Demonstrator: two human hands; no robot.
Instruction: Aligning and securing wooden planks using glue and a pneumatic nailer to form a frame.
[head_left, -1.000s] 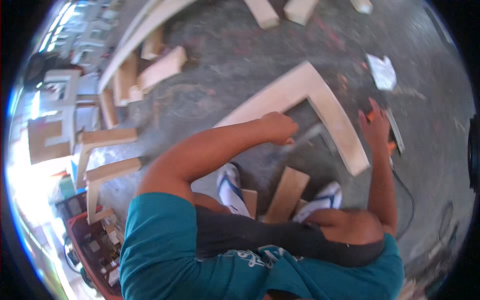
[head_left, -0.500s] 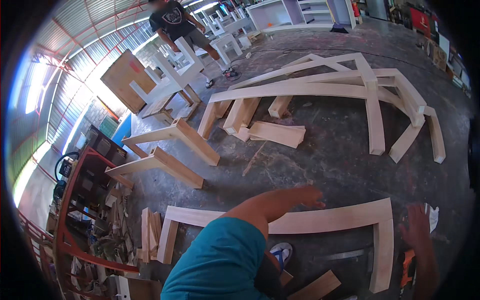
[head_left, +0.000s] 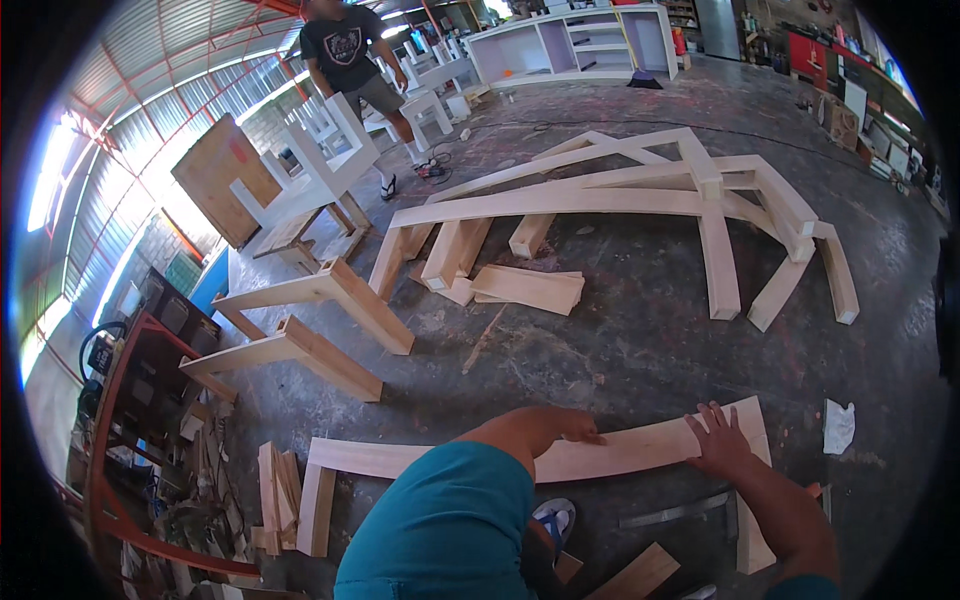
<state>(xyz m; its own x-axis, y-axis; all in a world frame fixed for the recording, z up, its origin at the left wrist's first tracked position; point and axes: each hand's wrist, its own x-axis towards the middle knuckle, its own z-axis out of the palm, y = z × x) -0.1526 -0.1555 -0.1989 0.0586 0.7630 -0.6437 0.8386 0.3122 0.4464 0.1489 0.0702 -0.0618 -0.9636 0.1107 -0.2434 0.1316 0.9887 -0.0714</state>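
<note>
A long, slightly curved wooden rail (head_left: pixel 640 450) with a leg (head_left: pixel 317 510) at each end lies across the floor before me. My right hand (head_left: pixel 722 442) rests on the rail near its right corner, fingers spread. Over the middle of the same rail is my left hand (head_left: pixel 580 426), its fingers loosely bent with nothing seen in them; whether it touches the wood I cannot tell. A grey metal strip like a ruler (head_left: pixel 672 511) lies inside the frame. Behind my right forearm, an orange tool (head_left: pixel 817 491) is mostly hidden.
Similar wooden frames (head_left: pixel 560 203) lean together farther off, with loose boards (head_left: pixel 530 288) beside them. Two smaller frames (head_left: pixel 340 360) stand left. Offcuts (head_left: pixel 278 490) and a red metal frame (head_left: pixel 110 440) line the left side. White paper (head_left: pixel 839 427) lies right. A person (head_left: pixel 345 50) stands at the back.
My right hand has moved left from beside the frame onto its right corner. My left hand has drawn back left and down to the rail. The view has shifted slightly.
</note>
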